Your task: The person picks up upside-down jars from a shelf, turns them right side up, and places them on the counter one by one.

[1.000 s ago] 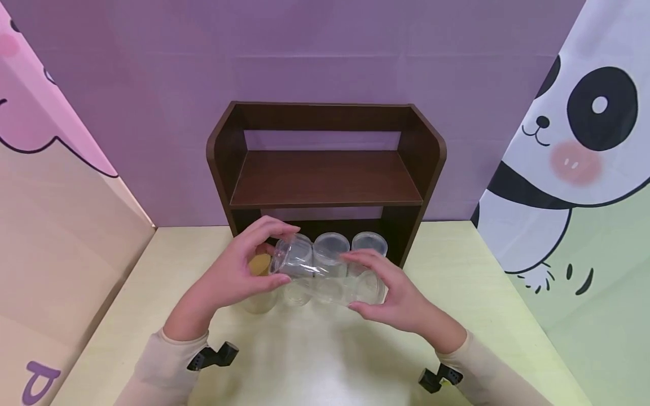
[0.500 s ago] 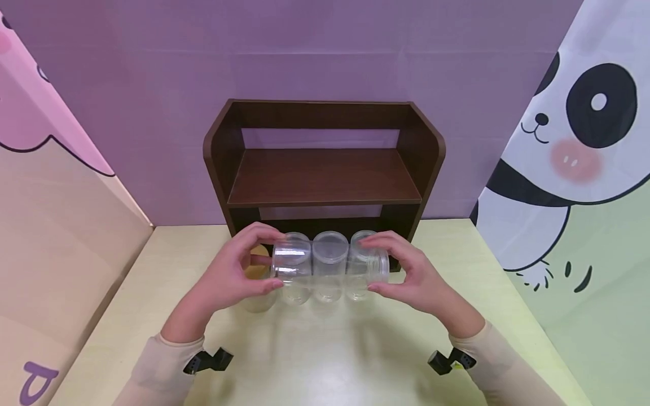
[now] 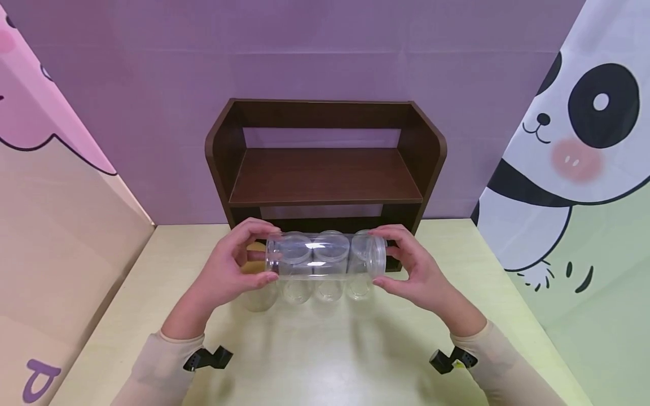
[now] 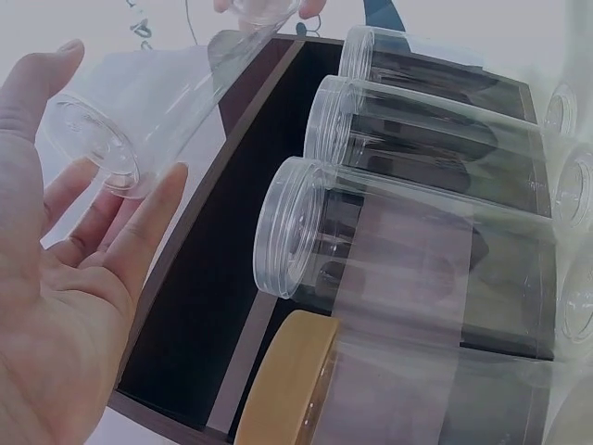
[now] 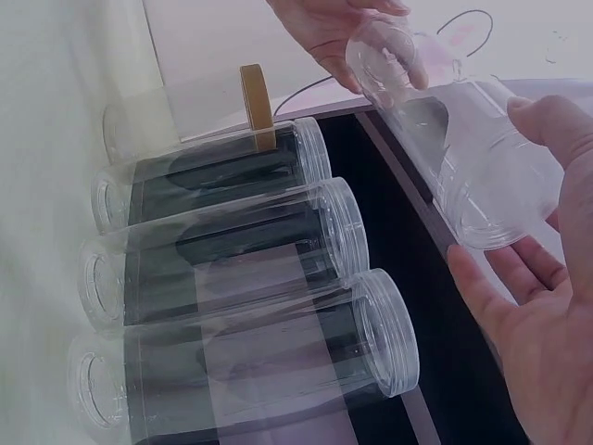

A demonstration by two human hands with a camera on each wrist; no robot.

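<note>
A clear plastic jar (image 3: 325, 264) lies level in the air between my two hands, its lidded end to the right. My left hand (image 3: 225, 262) grips the base end, thumb below and fingers above and behind. At the other end, my right hand (image 3: 418, 273) grips the jar around its clear screw lid (image 3: 377, 255). Behind and below it, three similar jars stand upright in a row, such as this one with a clear lid (image 4: 289, 227). At the row's left is a jar with a gold-coloured lid (image 4: 289, 380), partly hidden by my left hand in the head view.
A dark brown two-tier shelf (image 3: 325, 177) stands behind the jars, against a purple backdrop (image 3: 325, 51). The pale table (image 3: 325, 349) extends in front and to both sides. Printed cartoon panels (image 3: 563, 135) flank the table.
The held jar has gone from slanting down to the right to level, and has risen slightly. My right hand has moved right and up along with its lidded end.
</note>
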